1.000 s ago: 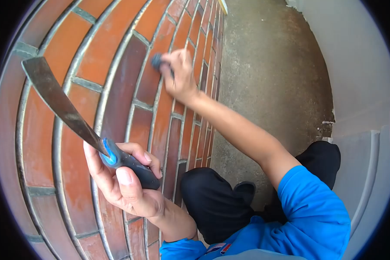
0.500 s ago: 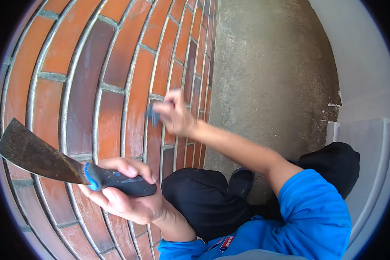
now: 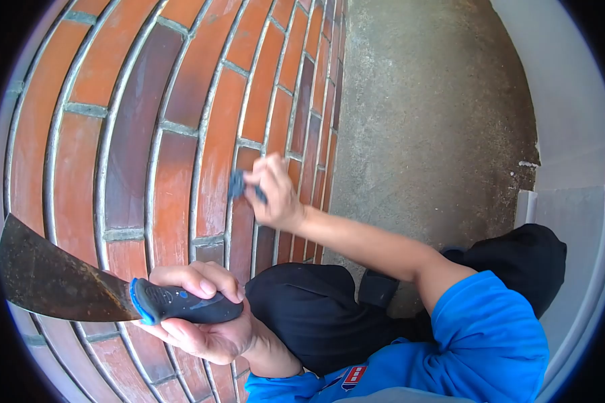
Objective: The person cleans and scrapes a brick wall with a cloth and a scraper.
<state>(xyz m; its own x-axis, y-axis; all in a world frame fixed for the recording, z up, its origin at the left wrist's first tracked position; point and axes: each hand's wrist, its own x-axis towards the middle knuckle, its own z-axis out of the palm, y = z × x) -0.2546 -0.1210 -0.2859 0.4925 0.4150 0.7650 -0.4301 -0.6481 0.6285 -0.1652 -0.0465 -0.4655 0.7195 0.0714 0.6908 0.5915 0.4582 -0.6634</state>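
A putty knife [image 3: 67, 279] with a wide, rust-stained blade and a dark handle with a blue collar lies in my left hand [image 3: 202, 312]. The fingers are wrapped round its handle and the blade points left, in front of the brick wall [image 3: 171, 195]. Farther up, my right hand [image 3: 275, 195] is closed around a small dark blue-grey object [image 3: 236, 183] whose kind I cannot make out. It is at the wall face, over a brick beside a mortar joint; motion blurs it slightly.
Grey mortar joints run between the orange and dark bricks. A concrete floor [image 3: 437, 114] lies right of the wall, with a pale wall [image 3: 571, 121] beyond it. My bent knees in black trousers [image 3: 302, 295] are close below my hands.
My right hand has moved slightly down along the wall with the dark object. The putty knife's blade has tilted lower at its tip; my left hand keeps its grip.
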